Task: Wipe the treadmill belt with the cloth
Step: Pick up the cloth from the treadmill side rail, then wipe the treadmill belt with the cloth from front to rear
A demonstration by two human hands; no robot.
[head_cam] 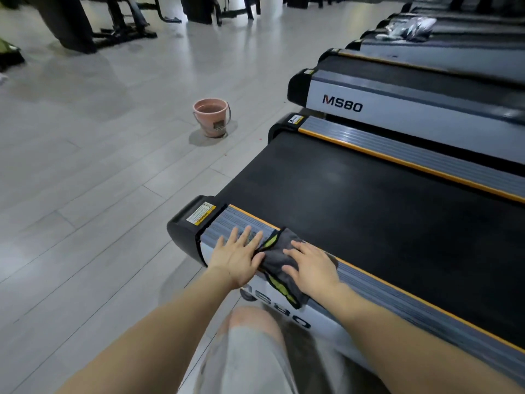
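Note:
A grey cloth with a yellow-green edge [277,258] lies over the near side rail [227,220] of the treadmill and hangs down its side. My right hand [311,267] presses flat on the cloth, fingers spread. My left hand [237,253] lies flat on the ribbed rail just left of the cloth, its thumb touching the cloth's edge. The black treadmill belt [355,206] stretches away beyond both hands, bare.
A pink bucket [211,116] holding water stands on the grey floor left of the treadmill's end. More treadmills [397,103] sit in a row behind this one, the far one bearing a bundle of cloths [409,28]. Dark gym machines [85,21] stand at the back. My knee [250,322] is below the rail.

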